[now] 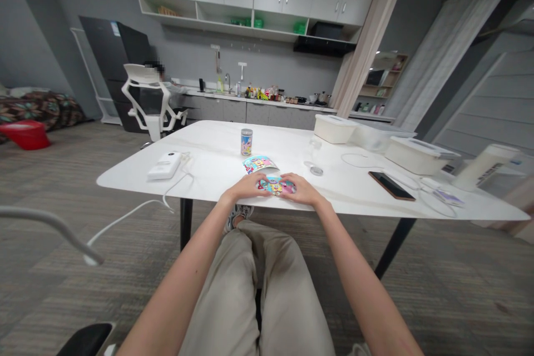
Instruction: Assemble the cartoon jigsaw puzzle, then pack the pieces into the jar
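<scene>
- The left hand (249,186) and right hand (299,189) were together at the near edge of the table (196,158), working on one cartoon-printed wrapper (275,186).
- The fingers of both hands were closed on that wrapper from either side, gripping it between them; neither hand was released.
- The wrapper lay on the table, partly covered by the hands. A second cartoon-printed piece (260,164) lay just beyond it, seemingly touching the left hand's fingertips.
- Hands in use: two. Printed flat pieces: two.
- One printed can (246,142) stood upright further along the table, well apart from the hands.
- One white power bank (164,166), with a white cable (179,183), lay to the left.
- To the right lay one dark smartphone (391,186) and one small round disc (316,169).
- Three storage boxes stood at the far right: two white lidded boxes (335,128) (415,156) and one translucent box (377,139).
- One white cylindrical container (486,167) stood at the right edge.
</scene>
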Demonstrator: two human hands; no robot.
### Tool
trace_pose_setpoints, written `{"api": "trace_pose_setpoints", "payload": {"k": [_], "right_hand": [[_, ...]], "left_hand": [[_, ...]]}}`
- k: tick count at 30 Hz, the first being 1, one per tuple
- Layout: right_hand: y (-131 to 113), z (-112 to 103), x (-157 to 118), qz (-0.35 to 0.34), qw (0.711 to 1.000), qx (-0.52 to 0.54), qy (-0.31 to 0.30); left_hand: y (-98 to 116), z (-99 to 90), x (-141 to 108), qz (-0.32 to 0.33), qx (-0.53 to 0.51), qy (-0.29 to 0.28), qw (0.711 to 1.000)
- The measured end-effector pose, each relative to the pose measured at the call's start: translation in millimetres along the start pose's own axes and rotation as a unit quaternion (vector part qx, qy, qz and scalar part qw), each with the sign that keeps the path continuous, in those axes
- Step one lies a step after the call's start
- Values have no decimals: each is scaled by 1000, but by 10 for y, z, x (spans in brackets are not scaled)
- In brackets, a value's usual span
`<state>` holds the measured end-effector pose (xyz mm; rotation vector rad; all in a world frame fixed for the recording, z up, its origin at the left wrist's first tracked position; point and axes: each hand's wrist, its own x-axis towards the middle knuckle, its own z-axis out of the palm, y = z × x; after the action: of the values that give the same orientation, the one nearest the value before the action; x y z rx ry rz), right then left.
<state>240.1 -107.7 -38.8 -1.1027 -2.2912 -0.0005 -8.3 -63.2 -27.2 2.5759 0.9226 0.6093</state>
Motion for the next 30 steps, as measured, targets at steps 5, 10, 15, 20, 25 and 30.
{"api": "trace_pose_setpoints", "payload": {"k": [5,10,15,20,25,30], "right_hand": [[-50,-27,-1,-21,1000,10,19],[-90,-45,-19,-33,999,11,39],[-124,-49,-22,-50,998,8,40],[-117,-30,-12,-61,997,3,40],[-93,-4,-2,-46,998,-14,42],[-111,-13,9,-21,998,-28,46]], "left_hand": [[-11,12,3,2,0,4,1000],[-32,14,0,17,-3,1,1000],[-36,-3,3,68,-18,-22,997],[-32,5,22,80,1,-56,995],[3,-11,8,79,3,-49,996],[39,-29,-5,60,2,-50,997]]}}
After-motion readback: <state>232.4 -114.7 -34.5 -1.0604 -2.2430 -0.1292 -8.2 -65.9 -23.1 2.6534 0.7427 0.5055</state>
